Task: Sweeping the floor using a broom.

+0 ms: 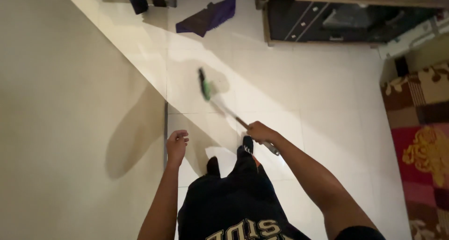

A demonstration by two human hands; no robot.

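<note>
Cream wall [56, 104] fills the left of the frame. Just right of it, the left hand [177, 145] is held free, fingers loosely curled on nothing. Centre frame, a green-headed broom with a pale stick [206, 88] is angled onto the glossy white tiled floor [327, 109], head near upper centre. The right hand [259, 131] is clamped round the handle. A sweeping stroke seems in hand; continued drag along the tiles is called for. A purple cloth [208, 16] lies above.

The broom [220, 102] stands on the tiled floor [327, 104], head far, handle near in the right hand [259, 131]. The left hand [177, 144] hangs left of it, beside the wall [70, 104]. A cloth [206, 16] lies far; the cabinet [336, 20] far right; the rug [423, 142] right.
</note>
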